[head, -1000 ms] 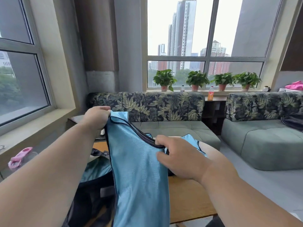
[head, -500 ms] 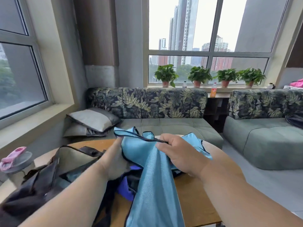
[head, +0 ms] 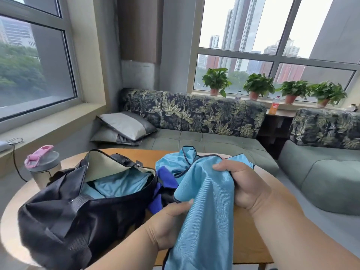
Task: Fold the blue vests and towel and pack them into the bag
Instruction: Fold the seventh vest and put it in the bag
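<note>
Vest [head: 202, 207] of light blue cloth with dark piping hangs bunched between the person's two hands, draping down over the near edge of the wooden bench [head: 247, 234]. The right hand [head: 243, 184] has its grip closed on the upper part of the cloth, fingers curled over a gathered fold. The left hand [head: 171, 221] pinches the vest's lower left edge, thumb on top of the cloth, so that grip is closed on the vest too.

Just behind the held vest lies more light blue cloth [head: 173, 162] in a loose heap on the bench, and beside it a darker blue piece [head: 165, 180] shows; I cannot tell whether that one is the towel.

To the left stands the black bag [head: 78, 217], unzipped and gaping, its pale lining turned up at the back. Inside it light blue cloth [head: 118, 184] is already packed.

Beyond the bag, at the bench's left edge, stands a grey bottle with a pink lid [head: 41, 162]. Behind the bench runs a grey couch [head: 194, 137] with a leaf-patterned back and two cushions [head: 124, 125] stacked in its corner. A second couch [head: 323, 168] sits off to the right. On the windowsill stand four potted plants [head: 257, 84] and an orange drink bottle [head: 275, 105].
</note>
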`<action>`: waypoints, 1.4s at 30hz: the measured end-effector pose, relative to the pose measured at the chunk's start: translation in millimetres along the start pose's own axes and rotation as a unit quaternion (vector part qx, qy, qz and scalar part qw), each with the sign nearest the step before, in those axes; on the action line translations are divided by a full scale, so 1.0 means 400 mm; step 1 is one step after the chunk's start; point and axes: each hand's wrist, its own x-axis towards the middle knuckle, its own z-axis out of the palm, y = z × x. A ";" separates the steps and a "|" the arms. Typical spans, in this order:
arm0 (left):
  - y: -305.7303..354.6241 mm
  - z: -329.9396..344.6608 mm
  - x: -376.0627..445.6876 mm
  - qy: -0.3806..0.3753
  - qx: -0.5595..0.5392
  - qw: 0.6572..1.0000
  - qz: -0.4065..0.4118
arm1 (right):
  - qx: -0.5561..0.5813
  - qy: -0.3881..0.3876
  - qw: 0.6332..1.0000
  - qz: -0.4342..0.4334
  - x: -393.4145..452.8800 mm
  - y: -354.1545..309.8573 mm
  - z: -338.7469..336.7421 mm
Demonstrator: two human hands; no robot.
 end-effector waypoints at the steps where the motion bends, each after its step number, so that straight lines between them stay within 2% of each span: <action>1: 0.005 0.004 0.002 0.001 0.004 1.000 0.006 | 0.002 -0.005 1.000 -0.002 -0.004 0.001 -0.001; 5: 0.113 -0.018 0.030 0.095 0.036 0.989 0.107 | 0.027 -0.034 0.999 -0.029 -0.027 -0.009 0.002; 8: 0.217 -0.040 0.030 0.081 0.044 0.972 0.217 | 0.050 -0.023 0.996 -0.066 -0.028 -0.015 0.003; 9: 0.218 -0.041 0.033 0.085 0.048 0.973 0.208 | 0.063 -0.019 0.995 -0.076 -0.023 -0.014 0.004; 11: 0.168 -0.047 0.056 0.104 0.055 0.985 0.125 | 0.068 -0.002 0.995 -0.076 -0.014 -0.005 0.014; 14: 0.061 -0.041 0.067 0.087 0.069 0.994 0.000 | 0.057 0.016 0.997 -0.050 -0.004 0.010 0.024; 16: 0.028 -0.028 0.062 0.056 0.061 0.996 -0.028 | 0.052 0.012 0.997 -0.056 -0.003 0.012 0.022; 19: -0.005 -0.003 0.051 -0.008 -0.005 0.998 -0.058 | 0.057 -0.003 0.996 -0.065 -0.012 0.011 0.013; 23: -0.038 0.027 0.050 -0.038 -0.009 0.996 -0.076 | 0.065 -0.003 0.995 -0.074 -0.013 0.009 0.007; 29: -0.059 0.039 0.031 -0.049 0.003 0.998 -0.038 | 0.095 0.008 0.991 -0.094 -0.014 0.014 0.000; 33: -0.052 0.038 0.037 -0.020 -0.023 0.998 -0.059 | 0.098 -0.017 0.991 -0.089 -0.022 0.017 -0.011; 38: 0.009 0.042 0.025 -0.022 -0.085 0.996 -0.032 | 0.105 -0.038 0.988 -0.110 -0.047 0.012 -0.038; 42: 0.108 0.044 -0.015 0.001 -0.078 0.997 0.007 | 0.115 -0.030 0.986 -0.121 -0.063 0.000 -0.068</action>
